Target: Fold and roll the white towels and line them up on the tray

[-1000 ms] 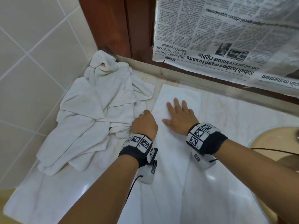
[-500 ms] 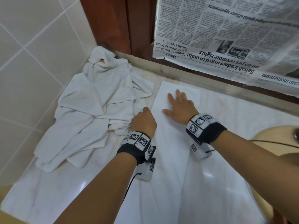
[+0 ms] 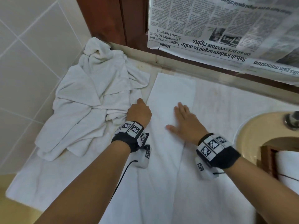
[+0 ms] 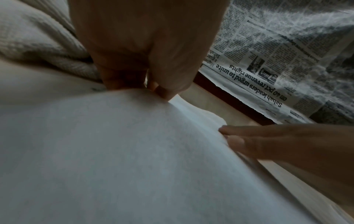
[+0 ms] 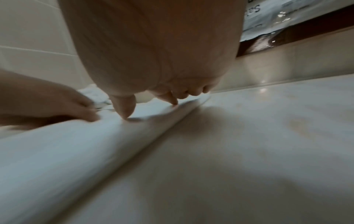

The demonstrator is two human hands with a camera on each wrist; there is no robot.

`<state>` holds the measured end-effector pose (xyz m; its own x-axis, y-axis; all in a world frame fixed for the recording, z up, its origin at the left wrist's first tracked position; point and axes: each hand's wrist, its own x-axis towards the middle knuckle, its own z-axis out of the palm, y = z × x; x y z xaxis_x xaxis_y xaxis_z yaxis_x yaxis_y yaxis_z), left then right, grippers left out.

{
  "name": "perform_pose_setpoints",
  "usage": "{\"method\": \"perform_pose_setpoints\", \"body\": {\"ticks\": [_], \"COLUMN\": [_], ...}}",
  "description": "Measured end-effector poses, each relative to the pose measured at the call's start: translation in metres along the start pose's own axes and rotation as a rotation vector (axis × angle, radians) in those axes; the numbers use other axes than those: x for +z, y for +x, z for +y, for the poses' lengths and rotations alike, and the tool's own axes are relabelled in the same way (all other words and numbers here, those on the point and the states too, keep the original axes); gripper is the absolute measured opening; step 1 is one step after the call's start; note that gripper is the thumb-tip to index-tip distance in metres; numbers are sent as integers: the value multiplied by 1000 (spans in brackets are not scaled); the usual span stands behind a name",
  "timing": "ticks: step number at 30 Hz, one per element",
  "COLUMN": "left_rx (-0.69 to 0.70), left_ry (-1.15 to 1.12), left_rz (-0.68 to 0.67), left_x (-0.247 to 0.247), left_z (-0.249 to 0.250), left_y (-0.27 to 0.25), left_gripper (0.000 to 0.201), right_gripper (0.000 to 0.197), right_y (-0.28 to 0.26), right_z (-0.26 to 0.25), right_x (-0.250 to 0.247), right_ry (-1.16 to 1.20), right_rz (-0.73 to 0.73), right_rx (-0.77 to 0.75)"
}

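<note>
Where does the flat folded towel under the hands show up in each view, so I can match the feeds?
Head: flat folded towel runs up the centre, under both hands.
Left wrist: it fills the lower left.
Right wrist: pale strip from lower left to centre.
Shared landmark: the newspaper, upper right in each.

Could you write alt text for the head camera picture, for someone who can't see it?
Seen from above, a person's right hand lies flat on a long folded white towel spread on a marble counter, while the left hand pinches the towel's left edge. A crumpled pile of white towels lies to the left, and newspaper hangs behind.
</note>
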<state>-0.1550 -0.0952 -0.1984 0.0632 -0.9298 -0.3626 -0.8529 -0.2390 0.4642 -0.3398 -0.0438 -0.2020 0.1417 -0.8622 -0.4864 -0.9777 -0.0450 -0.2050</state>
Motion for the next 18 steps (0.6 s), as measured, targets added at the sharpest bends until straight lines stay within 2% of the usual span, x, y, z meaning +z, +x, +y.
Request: {"method": "perform_pose_setpoints", "body": {"ticks": [3, 7, 13, 16, 18], "left_rx": [-35, -70, -78, -30, 15], "left_ry": [-142, -273, -163, 17, 160], "left_rz": [-10, -24, -146, -223, -278], "left_x": [-6, -7, 8, 13, 20], "left_z": [-5, -26, -60, -59, -55], "left_y": [-16, -74, -147, -171, -184], "left_gripper": [32, 40, 41, 29, 30], "right_gripper": [86, 89, 91, 90, 90], "right_y": [-17, -28, -43, -45, -44], "right_z": [-1, 9, 20, 26, 30], "right_x": [18, 20, 23, 21, 18], "right_ry": [47, 17, -48, -50, -55], "right_rz": [2, 38, 48, 26, 20], "right_rx": [-4, 31, 109, 147, 148]}}
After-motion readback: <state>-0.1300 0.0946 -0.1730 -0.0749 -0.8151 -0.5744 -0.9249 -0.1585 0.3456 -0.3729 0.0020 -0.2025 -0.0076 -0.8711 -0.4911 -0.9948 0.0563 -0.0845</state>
